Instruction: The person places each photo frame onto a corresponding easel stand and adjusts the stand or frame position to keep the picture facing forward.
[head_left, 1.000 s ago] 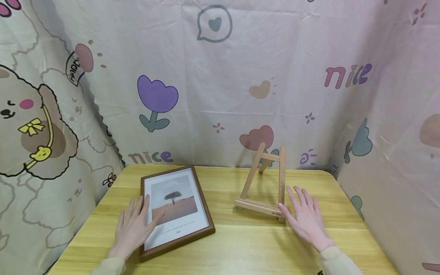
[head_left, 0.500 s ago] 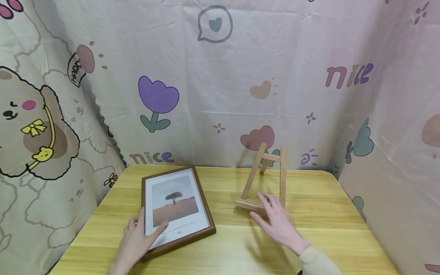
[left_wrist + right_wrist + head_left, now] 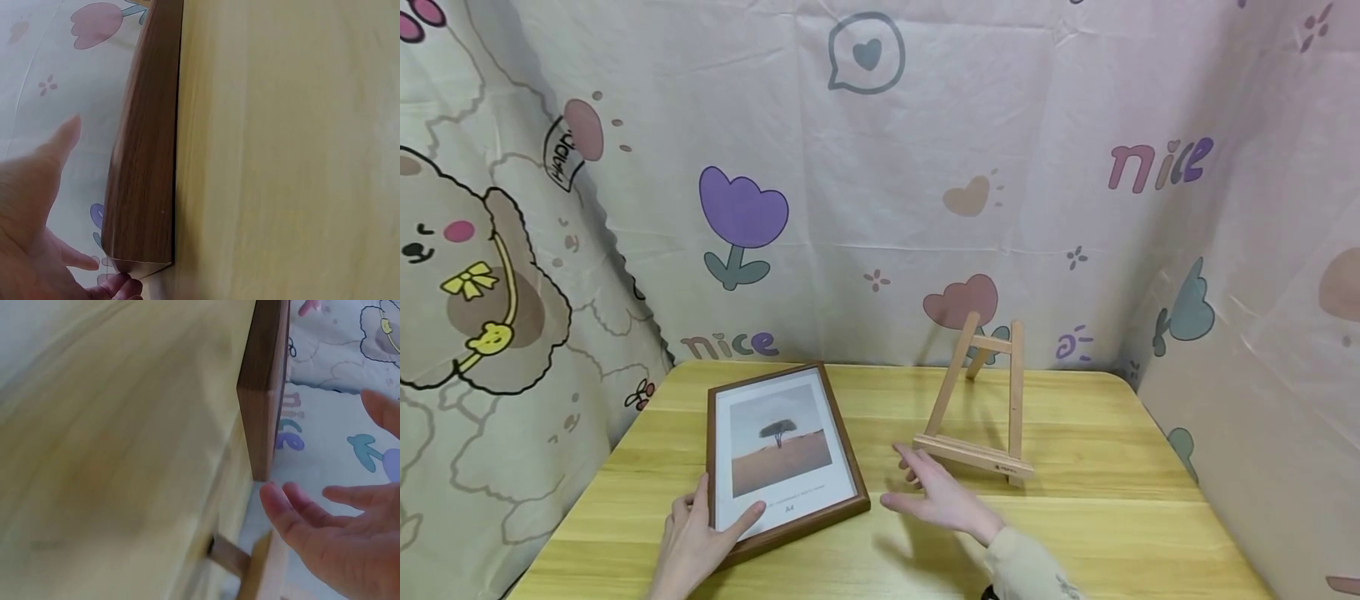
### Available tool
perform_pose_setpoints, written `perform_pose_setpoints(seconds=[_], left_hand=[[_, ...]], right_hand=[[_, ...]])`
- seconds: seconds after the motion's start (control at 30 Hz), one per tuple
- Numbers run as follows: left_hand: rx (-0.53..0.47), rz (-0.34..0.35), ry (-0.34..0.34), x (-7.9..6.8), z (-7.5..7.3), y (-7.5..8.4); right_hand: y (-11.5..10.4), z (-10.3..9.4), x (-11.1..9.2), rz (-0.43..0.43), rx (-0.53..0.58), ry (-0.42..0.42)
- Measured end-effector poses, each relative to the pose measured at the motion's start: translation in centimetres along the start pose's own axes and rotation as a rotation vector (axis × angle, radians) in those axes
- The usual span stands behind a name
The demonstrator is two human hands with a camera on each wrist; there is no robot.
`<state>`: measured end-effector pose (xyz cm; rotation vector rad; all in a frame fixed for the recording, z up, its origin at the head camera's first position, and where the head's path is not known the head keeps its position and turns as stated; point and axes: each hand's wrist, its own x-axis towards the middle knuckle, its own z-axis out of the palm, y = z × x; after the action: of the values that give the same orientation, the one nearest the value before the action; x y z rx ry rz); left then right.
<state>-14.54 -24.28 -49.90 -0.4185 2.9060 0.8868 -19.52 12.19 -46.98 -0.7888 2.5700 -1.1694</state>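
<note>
Yellow wood-grain table (image 3: 1112,467) had rounded far corners. Pale pinkish-white printed fabric backdrop (image 3: 880,167) hung behind and on both sides, showed purple tulip print (image 3: 743,210), fluffy beige bear print (image 3: 475,312) at left, multicoloured "nice" lettering (image 3: 1162,170).

Pic frame (image 3: 841,433) smooth wood-look, easel (image 3: 973,455) matt wood, tbl (image 3: 1112,500) semi-gloss.

A pale printed backdrop cloth (image 3: 865,192) hangs at twelve o'clock, with a speech bubble (image 3: 867,53) near its top, a purple tulip (image 3: 743,210) at ten and the word "nice" (image 3: 1161,165) at two. A side cloth bearing a cartoon bear (image 3: 493,296) hangs at nine, another panel (image 3: 1262,358) at three; the yellow wood-grain table (image 3: 1112,467) spreads toward six under soft light
</note>
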Motion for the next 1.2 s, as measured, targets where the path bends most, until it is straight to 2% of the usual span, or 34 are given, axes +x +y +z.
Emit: perform_pose_setpoints(seconds=[0.2,0.5,0.67,0.83,1.0,1.2], left_hand=[[-0.018,-0.002,-0.006,0.0,0.2,-0.3],[0.005,-0.001,-0.029,-0.2,0.6,-1.0],[0.001,-0.011,-0.061,-0.1,0.7,-1.5],[-0.029,-0.022,-0.072,0.0,0.8,-1.7],[-0.027,-0.017,-0.071,0.0,0.8,-2.0],[-0.065,-0.042,-0.087,-0.1,0.8,-2.1]], right_hand=[[0.0,1.3,2.1,0.021,0.08,-0.124],[0.2,2.9,4.6,0.038,0.149,-0.186],[0.4,3.5,5.4,0.098,0.211,-0.2],[0.5,3.9,5.9,0.131,0.168,-0.194],[0.3,4.2,6.2,0.148,0.142,-0.187],[0.4,4.6,6.5,0.138,0.174,-0.178]])
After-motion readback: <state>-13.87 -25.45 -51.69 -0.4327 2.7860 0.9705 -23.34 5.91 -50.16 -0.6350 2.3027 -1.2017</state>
